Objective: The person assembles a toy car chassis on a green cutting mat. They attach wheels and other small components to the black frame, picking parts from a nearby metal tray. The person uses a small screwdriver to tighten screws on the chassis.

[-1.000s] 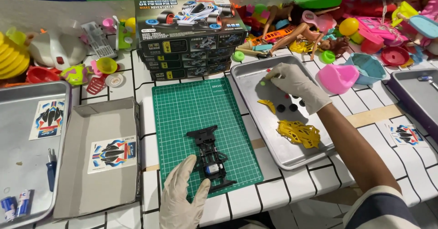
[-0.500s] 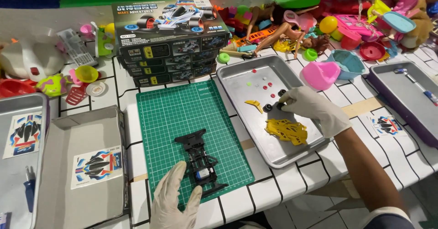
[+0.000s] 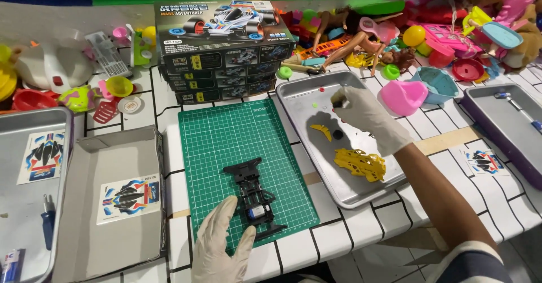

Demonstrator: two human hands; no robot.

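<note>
Blk chassis (image 3: 254, 197) flat on mat (image 3: 226, 130), left hand (image 3: 223, 243) touching.

Resting the gloved left hand (image 3: 221, 248) flat, fingers spread, near the body; stretching the gloved right hand (image 3: 367, 117) forward, fingertips pinching downward.

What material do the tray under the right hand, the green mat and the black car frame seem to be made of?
The tray looks like brushed metal: grey, dull sheen, rolled rim. The green mat looks like matte rubber or vinyl with a printed white grid. The black car frame, beside the left hand, looks like moulded plastic, slightly glossy. The right hand wears a thin whitish glove, probably latex.
</note>
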